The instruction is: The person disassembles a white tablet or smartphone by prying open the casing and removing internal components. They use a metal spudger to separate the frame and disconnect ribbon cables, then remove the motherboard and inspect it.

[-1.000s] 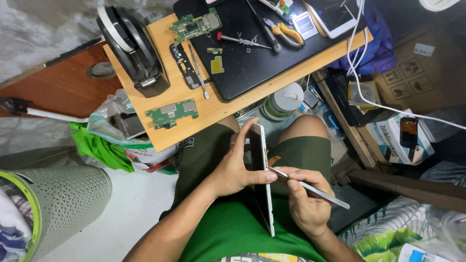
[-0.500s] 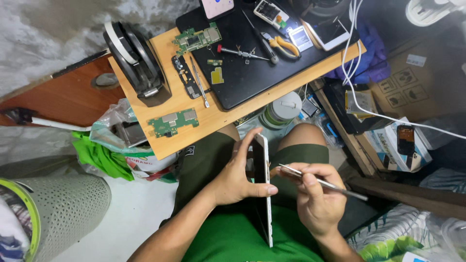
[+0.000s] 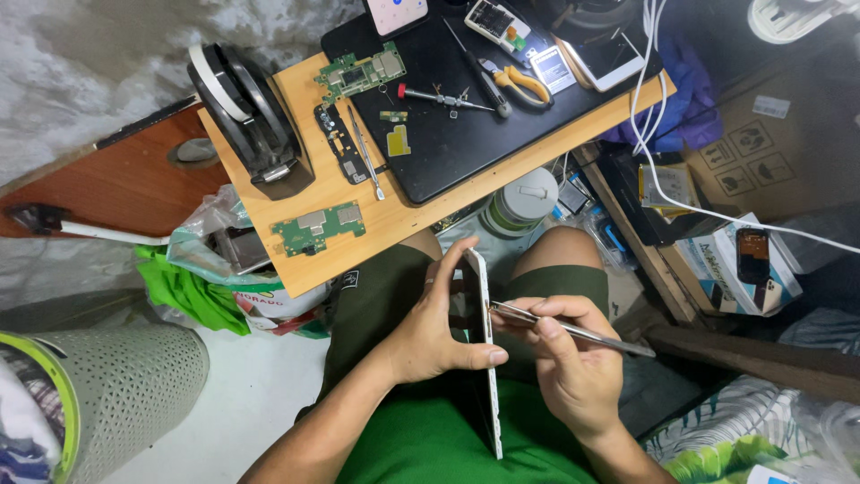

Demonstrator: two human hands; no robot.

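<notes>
Now | left hand (image 3: pixel 430 336): white tablet (image 3: pixel 484 358) | right hand (image 3: pixel 573 367): tweezers (image 3: pixel 573 330) | right: white box (image 3: pixel 730 260)

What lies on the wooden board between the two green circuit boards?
In the head view, between the upper circuit board and the lower circuit board lie a black strip-shaped part and slim metal tweezers.

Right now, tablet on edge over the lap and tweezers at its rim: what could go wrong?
1. The left hand alone steadies the tablet, which stands on edge over the lap; it could slip.
2. The tweezers in the right hand touch the tablet's edge; a slip could scratch it or jab the left hand's fingertips.
3. One circuit board lies near the table edge and might get knocked off.
</notes>
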